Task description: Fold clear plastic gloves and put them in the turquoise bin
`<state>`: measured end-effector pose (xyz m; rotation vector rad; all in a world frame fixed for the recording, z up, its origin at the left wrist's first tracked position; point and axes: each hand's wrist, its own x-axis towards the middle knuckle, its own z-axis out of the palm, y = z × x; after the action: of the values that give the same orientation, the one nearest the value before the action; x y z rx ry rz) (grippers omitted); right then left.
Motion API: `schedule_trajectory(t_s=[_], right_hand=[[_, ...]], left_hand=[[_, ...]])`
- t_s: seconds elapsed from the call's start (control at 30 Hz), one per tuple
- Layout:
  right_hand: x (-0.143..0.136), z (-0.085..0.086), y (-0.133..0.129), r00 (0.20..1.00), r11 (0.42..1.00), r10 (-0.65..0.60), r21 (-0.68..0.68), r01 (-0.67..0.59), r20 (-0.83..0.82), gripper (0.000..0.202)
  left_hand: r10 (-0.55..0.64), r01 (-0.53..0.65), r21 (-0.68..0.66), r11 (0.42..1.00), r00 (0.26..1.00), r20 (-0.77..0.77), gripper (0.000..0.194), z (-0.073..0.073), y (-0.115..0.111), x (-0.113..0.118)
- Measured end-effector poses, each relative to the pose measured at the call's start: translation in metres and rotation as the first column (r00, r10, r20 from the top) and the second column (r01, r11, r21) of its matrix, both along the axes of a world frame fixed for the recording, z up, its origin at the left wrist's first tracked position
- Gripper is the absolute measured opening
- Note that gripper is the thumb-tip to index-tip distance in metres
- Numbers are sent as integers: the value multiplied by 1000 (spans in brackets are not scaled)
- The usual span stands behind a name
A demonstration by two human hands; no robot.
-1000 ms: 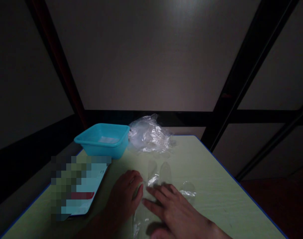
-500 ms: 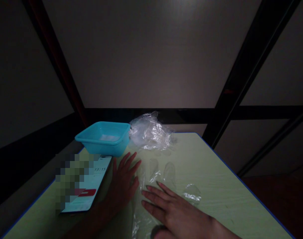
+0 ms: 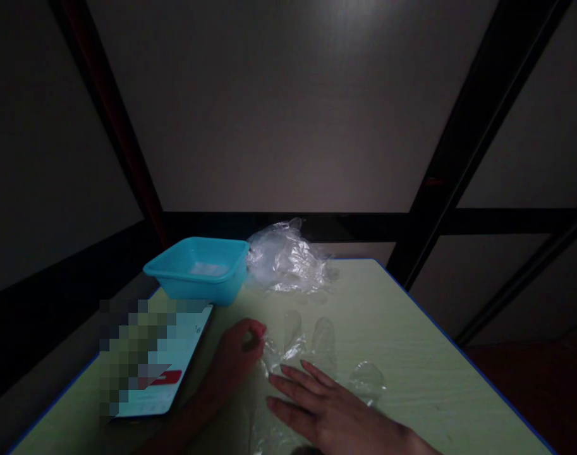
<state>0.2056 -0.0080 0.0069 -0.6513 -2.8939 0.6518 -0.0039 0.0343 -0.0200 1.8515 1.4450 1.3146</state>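
1. On the tabletop [image 3: 440,385], a clear plastic glove [image 3: 295,347] lies beneath the right hand [image 3: 333,411], whose fingers are outspread.
2. Left hand [image 3: 236,354]: thumb and fingertip pinch the glove's left edge.

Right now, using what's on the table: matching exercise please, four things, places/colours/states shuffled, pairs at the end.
Column 1
1. Left hand
2. Tub
3. Right hand
4. Phone

Column 2
A. Palm down over the clear glove, fingers extended
B. Lit screen with a red bar
C. Thumb and fingertip pinched at the glove's edge
D. Blue, beside the crumpled plastic

Pairs: 1-C, 2-D, 3-A, 4-B
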Motion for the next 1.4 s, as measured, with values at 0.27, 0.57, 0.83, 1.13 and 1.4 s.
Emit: schedule_trajectory(t_s=[0.27, 0.57, 0.83, 1.13, 1.4], right_hand=[[0, 7, -3, 1000, 1000, -7, -16, 7, 27, 61], [-1, 8, -4, 998, 997, -44, -56, 46, 37, 61], [-4, 6, -1, 957, 959, -281, 26, 283, -70, 53], [17, -12, 25, 902, 901, -432, 61, 430, 17, 70], [20, -8, 32, 891, 890, -453, 78, 450, 24, 72]], left_hand=[[-58, 90, -107, 990, 961, 269, 36, 12, -2, 4], [257, -259, 100, 961, 966, 34, 27, 7, 3, -16], [-81, 238, 271, 933, 870, -487, 20, 1, -24, 9], [-278, 283, -124, 951, 607, -744, 58, -3, -20, 0], [-197, 145, -136, 980, 621, -759, 56, -4, -12, -6]])
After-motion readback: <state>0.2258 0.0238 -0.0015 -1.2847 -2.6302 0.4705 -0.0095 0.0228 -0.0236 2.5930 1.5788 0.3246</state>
